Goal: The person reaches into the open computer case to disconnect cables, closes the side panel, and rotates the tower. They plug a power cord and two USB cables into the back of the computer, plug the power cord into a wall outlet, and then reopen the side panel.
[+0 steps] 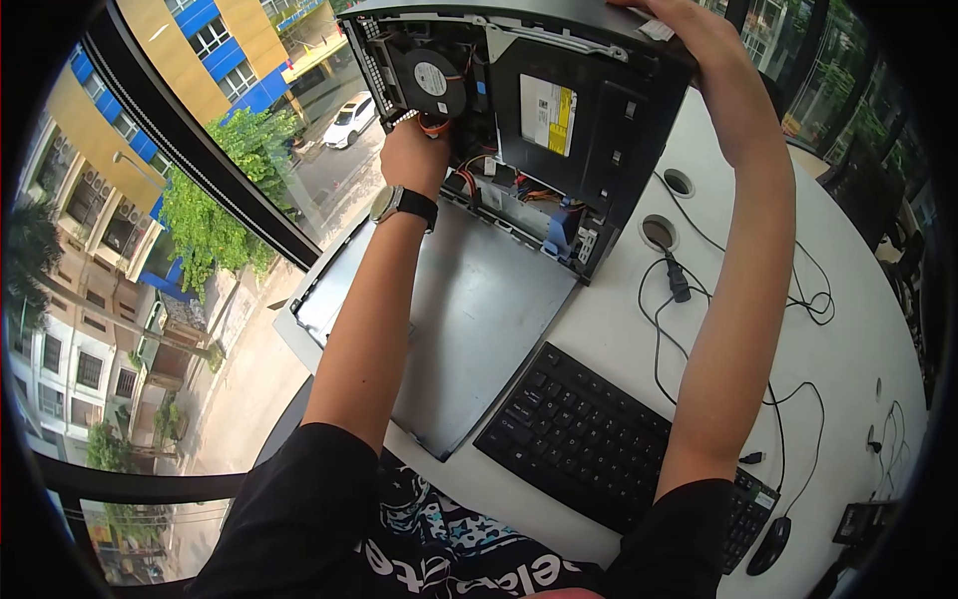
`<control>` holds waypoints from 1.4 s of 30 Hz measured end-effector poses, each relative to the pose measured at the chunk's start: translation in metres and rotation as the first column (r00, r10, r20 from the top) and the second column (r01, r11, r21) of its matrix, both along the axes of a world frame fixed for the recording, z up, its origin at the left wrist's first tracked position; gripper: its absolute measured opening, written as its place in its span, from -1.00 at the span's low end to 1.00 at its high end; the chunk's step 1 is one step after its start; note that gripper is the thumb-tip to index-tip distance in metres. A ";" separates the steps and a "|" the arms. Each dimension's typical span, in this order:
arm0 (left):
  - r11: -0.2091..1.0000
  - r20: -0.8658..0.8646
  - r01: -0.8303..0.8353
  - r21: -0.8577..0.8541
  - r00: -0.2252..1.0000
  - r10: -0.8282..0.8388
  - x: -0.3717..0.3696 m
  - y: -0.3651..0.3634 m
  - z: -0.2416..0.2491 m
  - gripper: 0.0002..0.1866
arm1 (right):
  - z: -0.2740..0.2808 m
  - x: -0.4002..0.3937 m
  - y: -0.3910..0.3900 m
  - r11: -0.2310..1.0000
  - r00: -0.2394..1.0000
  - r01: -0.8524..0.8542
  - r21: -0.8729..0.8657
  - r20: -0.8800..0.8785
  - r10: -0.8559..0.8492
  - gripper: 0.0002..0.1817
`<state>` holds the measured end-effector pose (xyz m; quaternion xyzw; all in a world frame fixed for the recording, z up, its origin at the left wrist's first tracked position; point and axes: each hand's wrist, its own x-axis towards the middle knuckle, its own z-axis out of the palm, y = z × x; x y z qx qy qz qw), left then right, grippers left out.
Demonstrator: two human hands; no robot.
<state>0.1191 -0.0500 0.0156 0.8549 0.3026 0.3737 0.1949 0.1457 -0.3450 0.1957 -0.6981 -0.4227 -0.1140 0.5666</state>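
Observation:
An opened desktop computer case stands tilted on the table, its inside facing me. My left hand, with a watch on the wrist, is closed at the case's left side, just below the round fan. A bit of orange shows at its fingers; what they hold is mostly hidden. At the upper right corner of the case, my right hand grips the top edge, its fingers partly cut off by the frame. The metal side panel lies flat in front of the case. Coloured wires run inside below the fan.
A black keyboard lies right of the panel, with a mouse beyond it. A power cable plug and loose cables spread over the white table near its cable holes. A window frame borders the left side.

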 end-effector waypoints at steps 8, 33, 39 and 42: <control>0.993 -0.097 -0.117 0.021 0.988 0.118 0.002 -0.010 0.008 -0.73 | -0.007 0.012 0.007 0.997 1.000 -0.017 0.074 0.013 0.016 -0.37; 0.997 -0.147 -0.061 0.057 0.987 0.069 0.000 -0.010 0.014 -0.72 | -0.009 0.002 0.009 0.987 0.983 0.146 0.061 0.098 -0.152 -0.10; 0.992 -0.181 -0.096 0.081 0.977 0.109 0.000 -0.010 0.014 -0.71 | -0.008 0.010 0.002 0.997 0.994 0.065 0.031 0.090 -0.067 -0.11; 0.994 -0.173 -0.094 0.063 0.979 0.104 0.001 -0.010 0.014 -0.69 | -0.010 0.007 0.007 0.992 0.989 0.057 0.116 0.129 -0.071 -0.12</control>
